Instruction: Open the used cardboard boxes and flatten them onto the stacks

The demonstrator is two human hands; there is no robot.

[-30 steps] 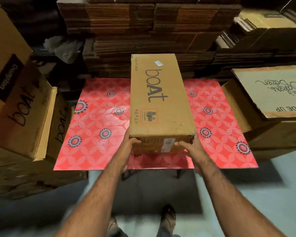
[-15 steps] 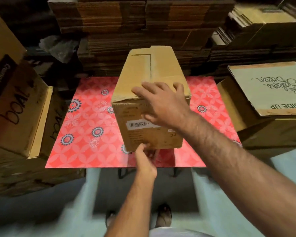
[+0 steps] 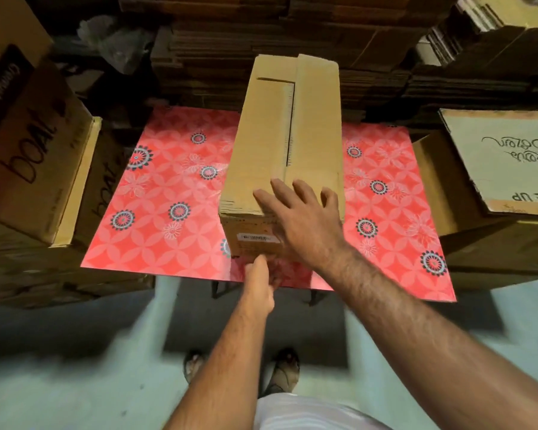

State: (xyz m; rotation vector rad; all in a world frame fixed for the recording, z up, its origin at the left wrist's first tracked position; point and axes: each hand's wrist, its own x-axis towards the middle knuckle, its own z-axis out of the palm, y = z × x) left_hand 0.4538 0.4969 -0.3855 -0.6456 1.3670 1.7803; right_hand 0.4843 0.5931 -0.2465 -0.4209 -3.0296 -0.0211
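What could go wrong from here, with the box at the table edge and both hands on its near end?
1. The box sits near the front edge of the table; a pull by the left hand at its lower end could drag it off.
2. The right hand lies flat on top beside the flap seam; fingers could catch in the gap.
3. Feet stand directly below.

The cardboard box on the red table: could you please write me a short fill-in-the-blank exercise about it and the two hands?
1. The cardboard box rests on a table with a patterned cover whose main colour is ____.
2. The right hand lies on the box with its fingers ____.
3. The left hand touches the box at its near ____ edge.
4. The flaps on top of the box are ____.

Missing words: red; spread; bottom; closed
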